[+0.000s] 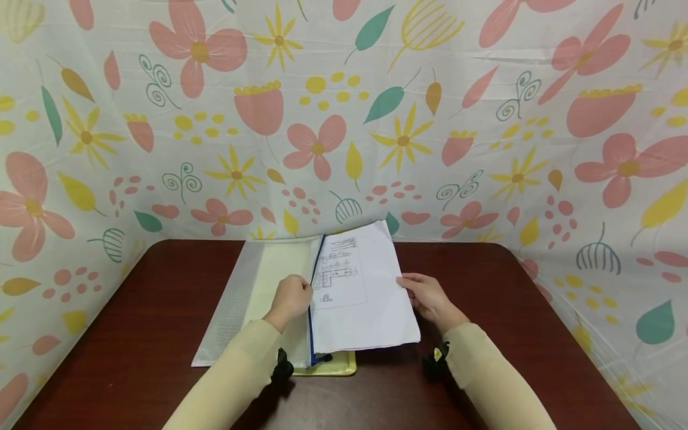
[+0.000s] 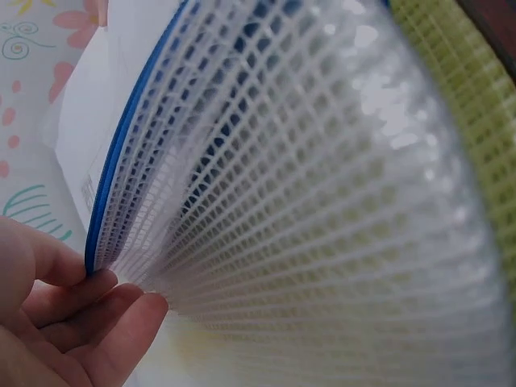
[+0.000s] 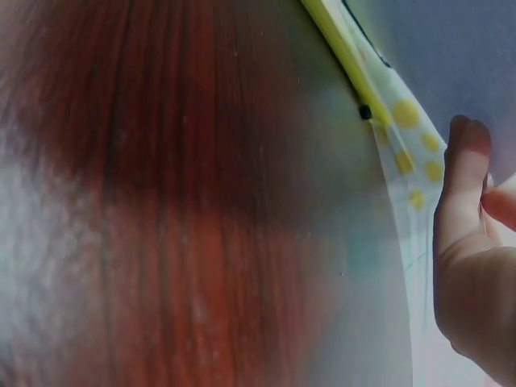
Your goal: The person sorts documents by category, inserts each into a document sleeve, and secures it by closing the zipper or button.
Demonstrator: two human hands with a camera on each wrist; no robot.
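A clear mesh zipper pouch with a blue zipper edge lies on the left part of the table. My left hand pinches the pouch by that edge; in the left wrist view its thumb and fingers are at the blue rim and the mesh bulges open. White paper sheets, the top one printed with a line drawing, extend rightward from the zipper edge. My right hand grips their right edge between thumb and fingers. Whether the sheets' left edge sits inside the pouch is hard to tell.
Beneath the pouch and sheets, a yellow-green mesh item pokes out at the front. All of this lies on a dark red-brown wooden table. Flower-patterned cloth hangs behind the table and along its sides.
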